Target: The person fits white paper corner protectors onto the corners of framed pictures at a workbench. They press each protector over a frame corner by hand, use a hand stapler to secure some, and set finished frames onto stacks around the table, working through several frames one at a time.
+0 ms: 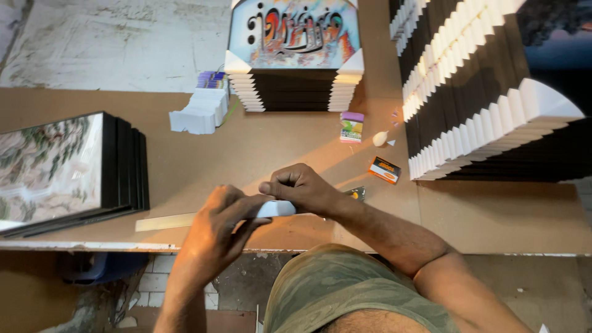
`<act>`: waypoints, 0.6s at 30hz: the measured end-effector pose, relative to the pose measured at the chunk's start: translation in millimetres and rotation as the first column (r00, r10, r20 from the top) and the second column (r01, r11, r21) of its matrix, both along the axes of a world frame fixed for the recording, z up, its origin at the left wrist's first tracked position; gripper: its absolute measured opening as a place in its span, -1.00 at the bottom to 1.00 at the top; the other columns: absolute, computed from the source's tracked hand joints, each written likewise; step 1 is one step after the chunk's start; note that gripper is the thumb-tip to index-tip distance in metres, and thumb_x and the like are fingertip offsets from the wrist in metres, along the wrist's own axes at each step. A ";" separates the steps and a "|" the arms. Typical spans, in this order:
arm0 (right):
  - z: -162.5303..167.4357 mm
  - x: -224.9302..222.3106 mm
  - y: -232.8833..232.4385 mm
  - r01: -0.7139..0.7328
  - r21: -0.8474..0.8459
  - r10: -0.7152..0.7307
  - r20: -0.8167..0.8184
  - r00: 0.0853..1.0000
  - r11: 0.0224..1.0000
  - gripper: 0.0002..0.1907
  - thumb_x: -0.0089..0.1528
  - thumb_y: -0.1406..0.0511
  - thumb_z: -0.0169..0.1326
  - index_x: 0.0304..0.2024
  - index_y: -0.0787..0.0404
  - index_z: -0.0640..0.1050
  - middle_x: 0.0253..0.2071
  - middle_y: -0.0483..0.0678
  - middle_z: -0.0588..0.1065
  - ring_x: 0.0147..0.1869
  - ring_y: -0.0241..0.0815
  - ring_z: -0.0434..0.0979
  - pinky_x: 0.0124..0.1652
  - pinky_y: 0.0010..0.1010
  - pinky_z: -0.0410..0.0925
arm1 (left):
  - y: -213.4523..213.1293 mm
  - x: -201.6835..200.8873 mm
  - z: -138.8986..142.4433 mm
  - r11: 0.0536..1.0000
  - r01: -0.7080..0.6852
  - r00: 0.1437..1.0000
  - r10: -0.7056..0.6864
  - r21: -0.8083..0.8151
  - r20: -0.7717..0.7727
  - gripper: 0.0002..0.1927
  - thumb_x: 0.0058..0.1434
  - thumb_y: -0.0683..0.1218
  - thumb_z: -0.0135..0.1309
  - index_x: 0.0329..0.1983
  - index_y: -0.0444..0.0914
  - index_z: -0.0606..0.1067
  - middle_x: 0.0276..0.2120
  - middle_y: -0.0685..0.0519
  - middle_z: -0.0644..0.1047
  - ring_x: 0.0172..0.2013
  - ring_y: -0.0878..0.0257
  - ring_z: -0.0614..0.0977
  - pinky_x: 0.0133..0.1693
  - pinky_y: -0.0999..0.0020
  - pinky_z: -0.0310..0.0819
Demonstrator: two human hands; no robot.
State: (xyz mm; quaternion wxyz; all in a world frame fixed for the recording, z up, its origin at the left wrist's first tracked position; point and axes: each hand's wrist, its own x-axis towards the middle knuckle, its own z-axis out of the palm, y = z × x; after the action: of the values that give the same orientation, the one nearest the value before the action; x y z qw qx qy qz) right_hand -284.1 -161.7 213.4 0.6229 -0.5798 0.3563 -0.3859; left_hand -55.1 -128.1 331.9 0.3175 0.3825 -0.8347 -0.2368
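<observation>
At the far left, a stack of black-framed pictures (74,169) lies on the brown desk (246,154), the top one showing a pale, leafy scene. Just right of it, near the desk's front edge, a long flat ruler (165,222) lies along the surface, its right end running under the left hand. Farther back sits a pile of white corner protectors (200,111), with a small bundle of purple and white pieces just behind it.

The left hand (222,225) comes up from below the desk edge, fingers curled around one end of a small white piece (275,208), which sits over the front part of the desk between the two hands. The right hand (302,188) closes over the other end from above, knuckles bent and fingertips pinching it, so both hands grip the same piece. What the piece is cannot be told exactly.

Behind the hands stands a stack of frames with white corner guards (295,58), topped by a colourful picture. To its right lie a small purple and green packet (352,127), a little whitish lump (380,139) and an orange and black box (384,170). A dark metal tool (356,193) peeks out beside the right wrist. At the far right, a large slanting stack of black frames with white corners (481,98) fills the desk.
</observation>
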 end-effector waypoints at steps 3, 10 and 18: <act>-34.4 -28.1 8.5 0.242 -0.680 -0.574 -0.315 0.755 0.692 -0.73 0.34 0.17 0.19 -0.34 0.22 0.56 -0.38 -0.09 0.46 -0.30 -0.11 0.46 -0.25 -0.30 0.30 | -5.0 -4.9 7.0 0.987 -0.154 0.987 0.156 -0.054 0.040 -0.67 0.12 -0.21 0.29 -0.02 -0.23 0.59 -0.30 -0.03 0.49 -0.33 0.10 0.56 -0.33 0.21 0.46; -152.1 -110.9 61.6 -0.080 -0.498 -0.412 -0.789 0.456 0.864 -0.40 -0.03 0.11 0.37 -0.03 0.24 0.50 -0.10 0.09 0.43 -0.01 0.15 0.44 -0.04 -0.03 0.32 | 24.8 -61.5 -90.0 0.974 -0.190 0.973 0.204 -0.127 0.111 -0.64 0.06 -0.19 0.29 -0.03 -0.25 0.57 -0.37 -0.05 0.42 -0.31 0.01 0.49 -0.25 0.12 0.41; -168.2 -127.9 54.1 -0.185 -0.042 -0.009 -0.985 0.175 0.982 -0.59 0.01 0.08 0.25 -0.23 0.20 0.59 -0.22 0.09 0.56 -0.07 0.14 0.57 -0.07 -0.04 0.40 | 8.9 -119.5 -291.8 0.979 -0.203 0.976 0.203 -0.009 0.075 -0.76 0.10 -0.10 0.27 -0.25 -0.29 0.50 -0.33 -0.06 0.45 -0.25 -0.02 0.52 -0.18 0.07 0.41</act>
State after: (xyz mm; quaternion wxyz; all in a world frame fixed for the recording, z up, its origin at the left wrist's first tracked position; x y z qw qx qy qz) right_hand -412.1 -107.6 45.2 0.2254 -0.7568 0.6076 0.0855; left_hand -174.7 -119.2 40.0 0.3085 0.4743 -0.8029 -0.1879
